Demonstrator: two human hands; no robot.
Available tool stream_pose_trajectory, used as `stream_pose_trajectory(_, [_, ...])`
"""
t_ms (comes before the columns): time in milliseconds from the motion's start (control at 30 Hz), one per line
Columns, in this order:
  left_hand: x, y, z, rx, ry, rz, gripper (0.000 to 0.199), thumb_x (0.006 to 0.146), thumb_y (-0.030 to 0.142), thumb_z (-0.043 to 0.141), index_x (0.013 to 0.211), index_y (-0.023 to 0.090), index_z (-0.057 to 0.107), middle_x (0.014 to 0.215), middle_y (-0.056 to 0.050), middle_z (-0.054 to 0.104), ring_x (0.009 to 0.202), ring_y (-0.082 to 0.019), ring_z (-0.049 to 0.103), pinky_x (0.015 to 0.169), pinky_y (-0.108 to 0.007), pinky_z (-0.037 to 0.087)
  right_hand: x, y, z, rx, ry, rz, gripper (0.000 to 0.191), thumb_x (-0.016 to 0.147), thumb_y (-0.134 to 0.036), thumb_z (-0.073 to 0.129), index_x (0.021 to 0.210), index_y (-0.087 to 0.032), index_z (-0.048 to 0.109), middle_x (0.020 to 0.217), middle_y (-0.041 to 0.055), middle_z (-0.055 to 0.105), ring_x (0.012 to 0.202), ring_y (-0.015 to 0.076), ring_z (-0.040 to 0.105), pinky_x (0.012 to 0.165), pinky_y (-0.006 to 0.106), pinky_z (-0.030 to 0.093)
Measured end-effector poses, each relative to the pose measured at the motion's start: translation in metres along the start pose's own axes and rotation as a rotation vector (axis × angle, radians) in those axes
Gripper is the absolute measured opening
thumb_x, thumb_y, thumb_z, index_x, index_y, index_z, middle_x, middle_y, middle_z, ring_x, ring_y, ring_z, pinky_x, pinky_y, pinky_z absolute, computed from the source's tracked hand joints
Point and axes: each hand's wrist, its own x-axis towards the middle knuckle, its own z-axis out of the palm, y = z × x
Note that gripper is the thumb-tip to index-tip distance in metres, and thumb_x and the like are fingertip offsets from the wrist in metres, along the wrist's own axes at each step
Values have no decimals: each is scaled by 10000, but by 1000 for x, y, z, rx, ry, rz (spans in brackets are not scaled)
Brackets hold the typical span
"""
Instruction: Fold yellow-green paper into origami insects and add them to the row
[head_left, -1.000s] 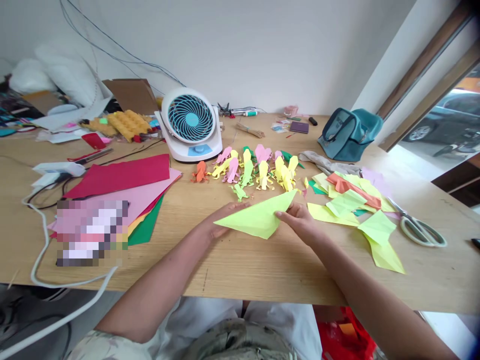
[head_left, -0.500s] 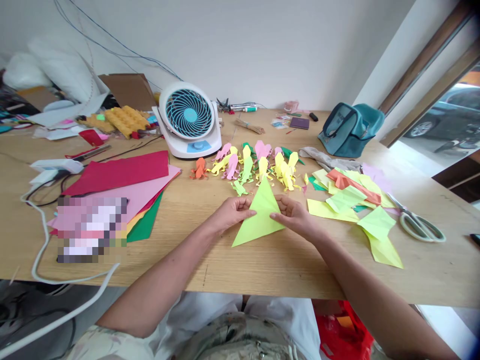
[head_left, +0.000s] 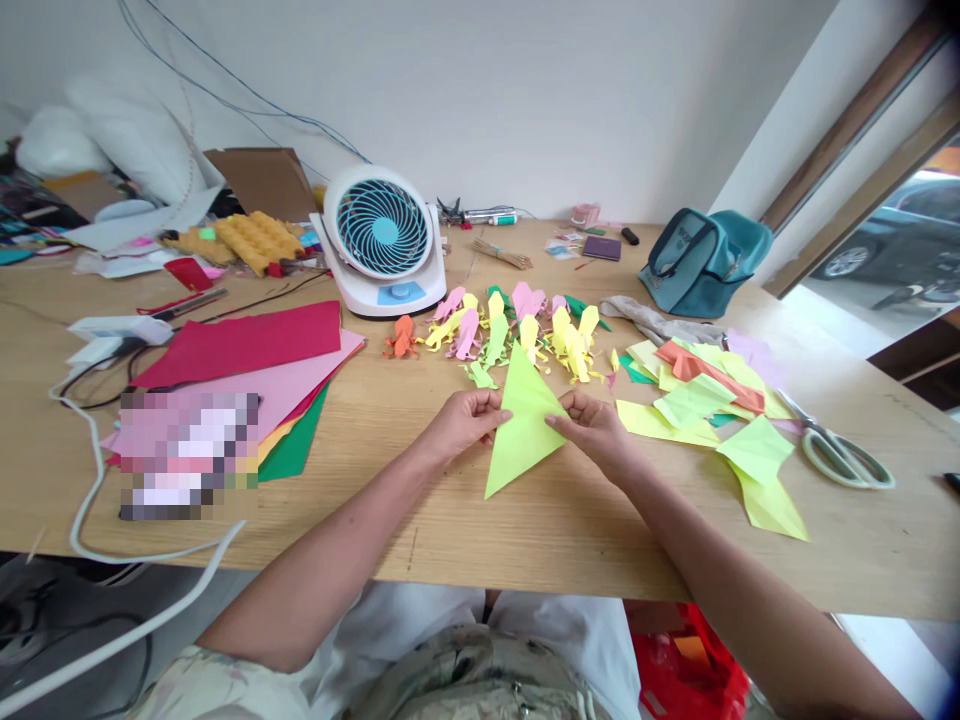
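Note:
A folded yellow-green sheet of paper (head_left: 523, 425), triangular in outline, is held up just above the wooden table (head_left: 360, 530). My left hand (head_left: 471, 420) pinches its left edge between thumb and fingers. On the opposite edge my right hand (head_left: 592, 428) grips it the same way, thumb on the near face. Beyond the paper stand several small folded paper figures in pink, yellow and green, such as a yellow figure (head_left: 574, 350). An orange paper figure (head_left: 403, 337) sits at their left end.
Paper scraps (head_left: 690, 400) and scissors (head_left: 844, 455) lie to the right, near a teal bag (head_left: 705, 262). Coloured sheets (head_left: 247, 345) are stacked on the left, beside a white cable (head_left: 94, 500). A fan (head_left: 386, 240) stands at the back.
The folded paper has turned slightly between my hands, its lower tip swinging right and its top tip shifting left. Both hands keep their pinch.

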Motion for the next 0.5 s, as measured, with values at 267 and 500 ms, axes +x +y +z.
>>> stream_pose_trajectory(267, [-1, 3, -2, 23, -34, 74, 361, 732, 475, 736, 861, 168, 596, 647, 25, 627, 522, -94, 570, 479, -192, 464, -1, -3, 0, 3, 82, -70, 411, 615, -539, 843, 686, -220, 594, 652, -5, 635, 594, 142, 567, 551, 277, 470])
stream_pose_trajectory(500, [-3, 1, 2, -29, 33, 8, 330, 707, 405, 748, 913, 169, 642, 723, 2, 686, 574, -102, 604, 503, -185, 456, 0, 3, -3, -121, 66, -155, 392, 676, -567, 791, 733, -227, 605, 689, 13, 637, 637, 165, 573, 582, 299, 472])
